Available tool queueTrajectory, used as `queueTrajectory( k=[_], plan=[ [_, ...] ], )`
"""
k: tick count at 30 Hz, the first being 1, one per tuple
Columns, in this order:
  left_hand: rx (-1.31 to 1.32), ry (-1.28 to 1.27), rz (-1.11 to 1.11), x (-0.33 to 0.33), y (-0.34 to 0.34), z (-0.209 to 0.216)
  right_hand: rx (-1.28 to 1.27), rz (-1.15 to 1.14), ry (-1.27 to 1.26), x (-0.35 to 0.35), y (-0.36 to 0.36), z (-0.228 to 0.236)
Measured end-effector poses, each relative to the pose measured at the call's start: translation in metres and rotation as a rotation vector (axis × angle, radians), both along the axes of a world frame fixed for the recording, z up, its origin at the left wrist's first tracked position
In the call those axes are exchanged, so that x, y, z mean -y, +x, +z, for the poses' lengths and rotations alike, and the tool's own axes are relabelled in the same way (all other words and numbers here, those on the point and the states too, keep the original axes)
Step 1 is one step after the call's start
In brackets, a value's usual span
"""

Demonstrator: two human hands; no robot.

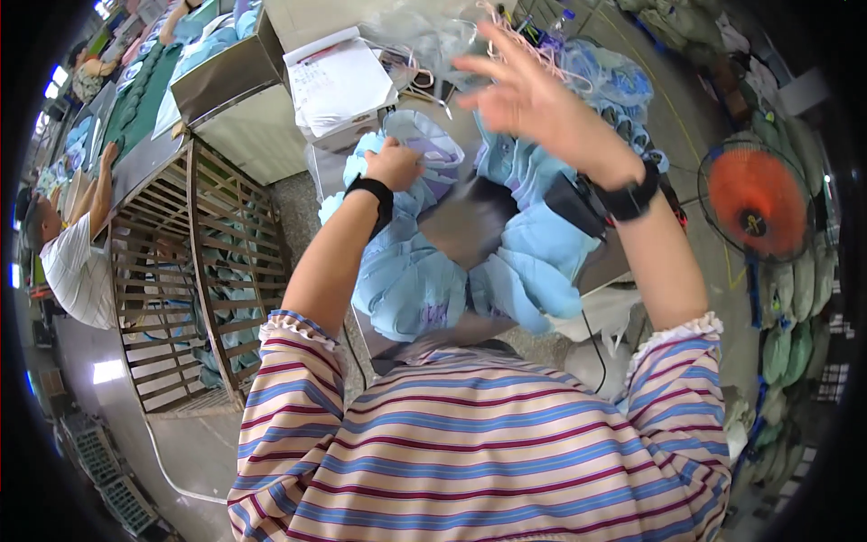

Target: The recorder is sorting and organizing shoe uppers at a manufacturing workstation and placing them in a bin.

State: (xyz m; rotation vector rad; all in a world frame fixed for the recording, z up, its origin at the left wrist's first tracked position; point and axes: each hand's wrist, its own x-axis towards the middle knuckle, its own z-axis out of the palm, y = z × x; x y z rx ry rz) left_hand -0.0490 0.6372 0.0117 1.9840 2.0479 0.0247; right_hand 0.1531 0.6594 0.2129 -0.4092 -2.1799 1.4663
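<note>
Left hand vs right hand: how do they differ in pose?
The left hand is on the pale blue fabric pieces; the right hand is raised, with no fabric visible in its fingers. The left hand's fingers are curled, while the right hand's are spread. Both wear dark wristbands.

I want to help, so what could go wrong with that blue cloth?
The blue cloth pieces bunch close to the striped shirt, so some might slip down. If the left grip pulls on one, its neighbours could come along, since they're crowded together. The fan could perhaps flutter the white papers.
</note>
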Motion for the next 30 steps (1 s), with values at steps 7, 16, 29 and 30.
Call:
queueTrajectory(
  k=[7, 16, 29, 30],
  plan=[
    [0.424, 0.486, -0.144, 0.038, 0.025, 0.051, 1.044, -0.189, 0.719, 0.133, 0.118, -0.085],
    [0.754, -0.176, -0.475, 0.127, 0.111, -0.013, 0.863, -0.789, 0.685, 0.113, 0.143, -0.19],
    [0.649, -0.452, -0.371, 0.087, 0.093, 0.016, 0.771, -0.88, 0.863, 0.091, 0.153, -0.201],
    [0.69, -0.38, -0.234, 0.078, 0.078, 0.016, 0.686, -0.94, 0.753, 0.092, 0.149, -0.194]
  ],
)
